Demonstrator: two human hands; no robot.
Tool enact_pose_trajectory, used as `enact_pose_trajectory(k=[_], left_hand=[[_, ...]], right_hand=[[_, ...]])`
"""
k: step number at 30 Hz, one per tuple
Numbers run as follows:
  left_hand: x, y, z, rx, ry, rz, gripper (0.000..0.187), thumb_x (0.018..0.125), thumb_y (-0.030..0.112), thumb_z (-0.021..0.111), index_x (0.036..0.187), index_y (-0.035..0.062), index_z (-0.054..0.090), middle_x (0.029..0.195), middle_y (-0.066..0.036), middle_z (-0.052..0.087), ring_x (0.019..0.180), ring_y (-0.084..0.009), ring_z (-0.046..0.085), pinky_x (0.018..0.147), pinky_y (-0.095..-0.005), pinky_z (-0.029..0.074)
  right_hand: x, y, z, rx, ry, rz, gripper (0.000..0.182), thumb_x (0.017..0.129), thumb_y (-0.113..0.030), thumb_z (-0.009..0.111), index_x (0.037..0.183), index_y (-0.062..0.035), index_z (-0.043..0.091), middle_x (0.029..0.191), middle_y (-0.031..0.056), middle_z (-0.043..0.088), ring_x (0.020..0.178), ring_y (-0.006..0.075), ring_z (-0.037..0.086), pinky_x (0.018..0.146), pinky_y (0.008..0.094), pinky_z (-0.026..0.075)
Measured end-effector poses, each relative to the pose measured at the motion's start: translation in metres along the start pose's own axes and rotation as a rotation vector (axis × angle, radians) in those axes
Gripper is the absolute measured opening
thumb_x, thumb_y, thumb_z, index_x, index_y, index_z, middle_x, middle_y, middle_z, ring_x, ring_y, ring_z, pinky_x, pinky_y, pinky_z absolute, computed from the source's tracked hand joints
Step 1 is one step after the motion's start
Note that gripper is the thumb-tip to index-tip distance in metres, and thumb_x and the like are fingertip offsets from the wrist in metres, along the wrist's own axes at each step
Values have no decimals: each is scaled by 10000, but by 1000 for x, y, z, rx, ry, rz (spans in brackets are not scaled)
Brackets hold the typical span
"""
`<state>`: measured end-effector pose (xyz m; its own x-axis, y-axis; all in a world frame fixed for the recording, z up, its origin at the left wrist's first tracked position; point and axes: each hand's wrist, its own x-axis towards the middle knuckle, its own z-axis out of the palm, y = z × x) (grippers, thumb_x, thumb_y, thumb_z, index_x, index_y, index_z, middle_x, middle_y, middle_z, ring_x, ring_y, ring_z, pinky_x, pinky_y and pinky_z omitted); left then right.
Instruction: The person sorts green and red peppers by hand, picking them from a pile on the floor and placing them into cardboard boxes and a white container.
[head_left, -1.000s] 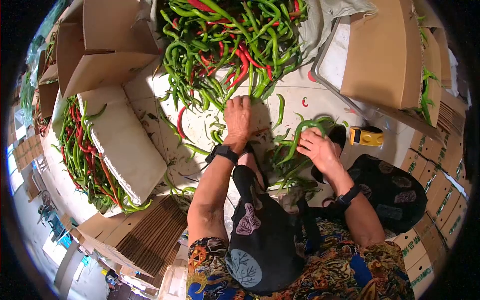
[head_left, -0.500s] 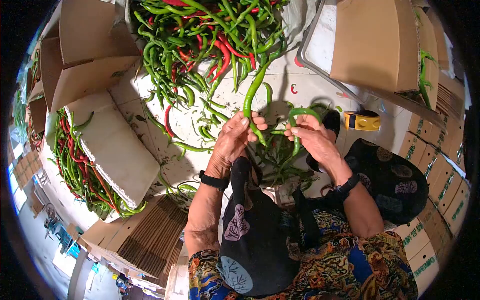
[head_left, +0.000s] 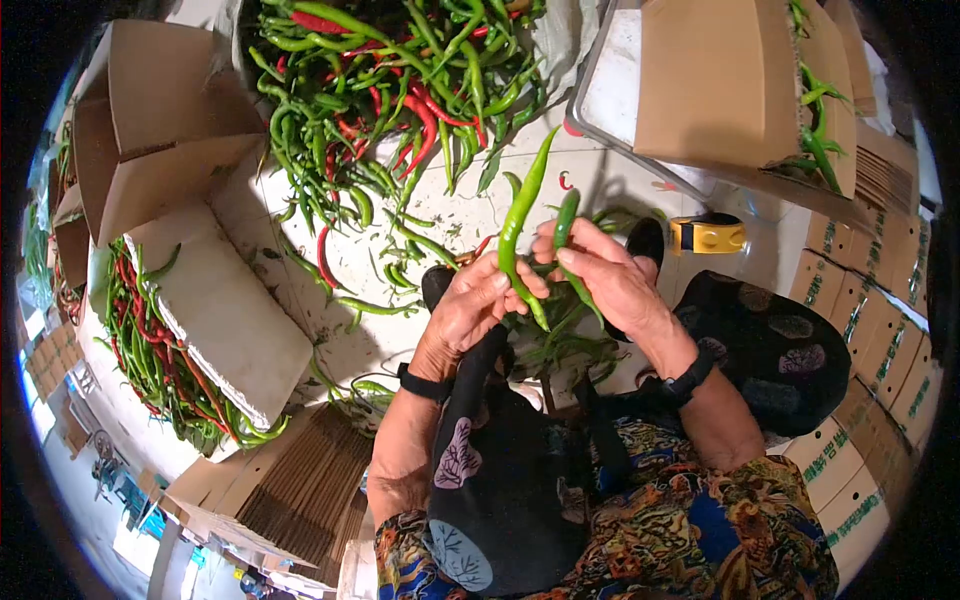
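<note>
My left hand [head_left: 482, 303] pinches a long, light green chili pepper [head_left: 520, 212], its tip end pointing up and away from me. Close beside it, my right hand [head_left: 612, 282] grips a darker green chili pepper [head_left: 566, 218] between thumb and fingers. The two peppers are near each other but apart. Beyond my hands lies a big heap of green and red chili peppers [head_left: 330, 130], spilling from a pale sack onto the tiled floor. Below my hands, more green peppers [head_left: 565, 350] lie between my legs, partly hidden.
Left stands a white foam box [head_left: 235, 310] with red and green peppers along its side, near an open cardboard box [head_left: 180, 90]. A large carton [head_left: 720, 80] is at upper right, with a yellow-and-black object [head_left: 708, 236] below it. Stacked cartons [head_left: 850, 300] line the right.
My hands have come closer together. The curled pepper seen in my right hand before has given way to a straighter view of a green pepper. The whole view has shifted slightly.
</note>
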<state>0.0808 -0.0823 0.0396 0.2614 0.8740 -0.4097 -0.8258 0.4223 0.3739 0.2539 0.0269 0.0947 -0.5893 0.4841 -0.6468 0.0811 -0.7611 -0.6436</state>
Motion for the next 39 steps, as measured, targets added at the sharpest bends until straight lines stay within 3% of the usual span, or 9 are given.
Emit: enact_pose_trajectory(k=[5,12,20,24,25,30,32,35,39], left_hand=[[-2,13,24,760,103,6,250,912,129,601,1135,14,603,979,-76,637,892,-170,589,804,-278,451],[-5,28,50,1230,109,436,354,824,72,676,1166,13,606,989,-144,641,940,-269,610,838,-336,470],[-28,36,71,794,407,239,203,900,108,564,1051,-16,620,967,-91,652,885,-165,593,805,-272,457],[-29,31,55,713,410,275,191,938,136,546,1023,-19,618,895,-51,642,778,-110,563,730,-242,458],[-29,31,53,693,430,268,191,941,143,547,1018,-17,616,889,-47,640,773,-108,561,726,-240,458],[-26,20,28,760,425,251,200,947,169,557,1023,-8,612,863,-32,628,765,-104,559,711,-246,462],[-25,17,18,809,431,232,228,934,194,560,995,-18,617,846,-27,623,755,-106,559,694,-248,457],[-45,19,-15,905,579,202,249,915,210,560,969,-25,622,828,-27,620,731,-111,558,667,-254,455],[-54,38,-80,1039,853,369,234,879,182,577,985,-19,635,850,-92,658,765,-175,612,688,-298,486]], right_hand=[[-9,-16,18,-100,-7,-109,323,869,-210,647,1101,-36,506,1037,41,555,911,111,533,797,268,448],[-17,-24,23,-276,19,-197,290,898,-214,596,1094,-30,488,1003,58,568,941,129,529,831,292,440],[-120,-143,21,-324,51,-291,314,955,-210,515,1183,0,463,1047,72,565,963,152,571,880,286,438],[-170,-221,-11,-641,614,-730,344,928,-279,559,1097,18,521,969,66,571,941,147,572,799,289,463],[-175,-241,-34,-671,543,-784,389,916,-318,572,1106,17,520,965,66,570,918,139,564,776,294,465],[-136,-283,-118,-939,689,-349,532,899,-423,565,1166,35,509,1016,106,578,941,160,547,825,307,448],[-142,-275,-122,-1093,721,-403,558,896,-431,562,1197,34,500,1068,124,584,1001,178,549,871,322,437],[-158,-251,-68,-951,541,-487,569,897,-397,567,1265,29,483,1180,147,581,1094,187,536,936,342,416],[-199,-218,11,-725,306,-74,431,917,-243,542,1264,10,505,1185,152,581,1017,214,603,813,309,510]])
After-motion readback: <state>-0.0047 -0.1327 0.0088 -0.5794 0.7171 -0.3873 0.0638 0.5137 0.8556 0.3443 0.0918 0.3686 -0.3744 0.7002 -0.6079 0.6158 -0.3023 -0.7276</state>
